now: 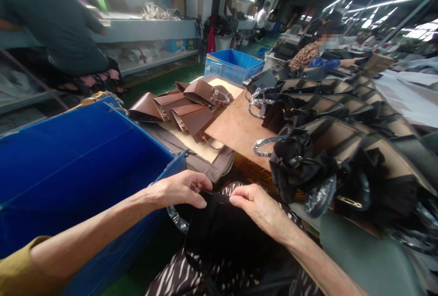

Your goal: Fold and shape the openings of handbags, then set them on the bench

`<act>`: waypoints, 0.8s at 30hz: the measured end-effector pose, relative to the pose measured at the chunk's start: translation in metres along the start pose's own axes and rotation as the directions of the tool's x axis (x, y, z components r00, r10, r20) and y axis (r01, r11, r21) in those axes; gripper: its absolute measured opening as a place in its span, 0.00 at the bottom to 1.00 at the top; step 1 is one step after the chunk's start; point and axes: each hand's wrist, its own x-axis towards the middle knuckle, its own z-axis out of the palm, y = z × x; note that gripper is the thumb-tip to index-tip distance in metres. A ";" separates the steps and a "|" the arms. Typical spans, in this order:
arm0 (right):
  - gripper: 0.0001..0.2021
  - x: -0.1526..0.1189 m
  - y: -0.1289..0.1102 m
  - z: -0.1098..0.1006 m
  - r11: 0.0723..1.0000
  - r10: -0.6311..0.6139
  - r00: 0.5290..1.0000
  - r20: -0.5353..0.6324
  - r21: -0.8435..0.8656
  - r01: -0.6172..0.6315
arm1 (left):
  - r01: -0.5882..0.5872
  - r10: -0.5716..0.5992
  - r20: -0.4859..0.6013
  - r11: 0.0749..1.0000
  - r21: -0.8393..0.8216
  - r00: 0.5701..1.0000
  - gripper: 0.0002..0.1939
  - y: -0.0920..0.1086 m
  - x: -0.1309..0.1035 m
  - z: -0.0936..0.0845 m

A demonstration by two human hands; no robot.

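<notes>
A black handbag [232, 232] lies across the lap in the middle front, its upper edge facing away. My left hand [186, 189] is at that edge's left corner, thumb against the fabric and fingers curled over. At the right end of the same edge, my right hand [255, 202] pinches the fabric between thumb and fingers. A plastic-wrapped handle [178, 220] sticks out at the bag's left side. The lower part of the bag blends into the dark patterned clothing beneath it.
To the left stands a large blue bin [78, 159]. Brown bag pieces [195, 109] lie ahead near a tan board [236, 125]. Rows of black handbags [294, 159] fill the right side. Farther off are a blue crate [234, 65] and a seated co-worker [58, 22].
</notes>
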 end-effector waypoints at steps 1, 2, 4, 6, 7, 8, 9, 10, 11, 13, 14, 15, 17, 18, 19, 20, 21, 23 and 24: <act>0.12 0.000 -0.001 0.000 1.000 0.001 1.000 0.000 -0.006 -0.001 | 0.004 -0.003 -0.018 1.000 0.025 1.000 0.18 -0.003 -0.001 0.001; 0.12 0.000 -0.001 0.001 1.000 0.006 1.000 0.000 -0.012 -0.006 | 0.003 -0.002 -0.034 0.999 0.049 0.999 0.18 -0.005 -0.001 0.004; 0.12 -0.001 -0.003 0.001 1.000 0.017 1.000 -0.003 -0.022 -0.017 | 0.002 0.004 -0.066 0.996 0.094 0.998 0.16 -0.006 0.001 0.009; 0.12 -0.003 -0.004 0.001 0.999 0.024 1.000 -0.010 -0.027 -0.024 | 0.015 -0.004 -0.097 0.993 0.118 0.995 0.16 -0.003 0.003 0.014; 0.12 -0.003 -0.005 0.002 0.999 0.023 1.000 -0.013 -0.028 -0.023 | 0.033 -0.021 -0.104 0.993 0.116 0.994 0.17 -0.002 0.005 0.015; 0.12 -0.004 -0.005 0.002 0.999 0.018 1.000 -0.014 -0.027 -0.019 | 0.057 -0.047 -0.099 0.993 0.099 0.994 0.17 0.000 0.006 0.016; 0.13 -0.005 -0.005 0.003 1.000 0.010 1.000 -0.012 -0.022 -0.010 | 0.083 -0.076 -0.089 0.994 0.072 0.993 0.17 0.001 0.007 0.016; 0.13 -0.005 -0.005 0.004 1.000 0.000 1.000 -0.010 -0.016 0.000 | 0.105 -0.102 -0.071 0.994 0.043 0.992 0.16 0.002 0.009 0.016; 0.13 -0.005 -0.005 0.005 1.000 -0.007 1.000 -0.007 -0.009 0.007 | 0.124 -0.123 -0.049 0.992 0.024 0.991 0.15 0.003 0.010 0.016; 0.13 -0.005 -0.006 0.007 1.000 -0.013 1.000 -0.005 -0.001 0.013 | 0.137 -0.136 -0.026 0.990 0.039 0.990 0.14 0.003 0.011 0.016; 0.13 -0.005 -0.006 0.008 1.000 -0.012 1.000 -0.008 -0.002 0.012 | 0.110 -0.107 -0.038 0.991 0.074 0.993 0.13 0.003 0.012 0.016; 0.14 -0.005 -0.006 0.009 1.000 -0.011 1.000 -0.010 -0.003 0.011 | 0.059 -0.053 -0.055 0.991 0.119 0.997 0.12 0.003 0.013 0.017; 0.14 -0.006 -0.006 0.010 1.000 -0.011 1.000 -0.025 -0.010 0.011 | -0.080 0.099 -0.088 0.978 0.193 0.991 0.10 0.003 0.012 0.019; 0.14 -0.007 -0.006 0.010 1.000 -0.015 0.999 -0.030 -0.012 0.015 | -0.139 0.164 -0.100 0.967 0.213 0.981 0.09 0.003 0.012 0.021; 0.14 -0.007 -0.006 0.010 1.000 -0.022 0.999 -0.031 -0.011 0.022 | -0.173 0.201 -0.110 0.959 0.222 0.973 0.09 0.003 0.011 0.023; 0.13 -0.008 -0.007 0.009 0.999 -0.032 0.999 -0.029 -0.005 0.032 | -0.179 0.210 -0.120 0.957 0.226 0.970 0.10 0.002 0.011 0.026; 0.13 -0.008 -0.007 0.009 0.999 -0.045 0.999 -0.024 0.003 0.045 | -0.172 0.205 -0.132 0.958 0.228 0.970 0.10 0.002 0.010 0.028; 0.11 -0.009 -0.009 0.008 0.998 -0.063 0.998 -0.008 0.012 0.063 | -0.162 0.202 -0.153 0.958 0.236 0.967 0.10 0.001 0.008 0.032; 0.11 -0.008 -0.010 0.007 0.998 -0.068 0.998 -0.001 0.005 0.068 | -0.167 0.209 -0.161 0.956 0.243 0.965 0.10 0.001 0.008 0.033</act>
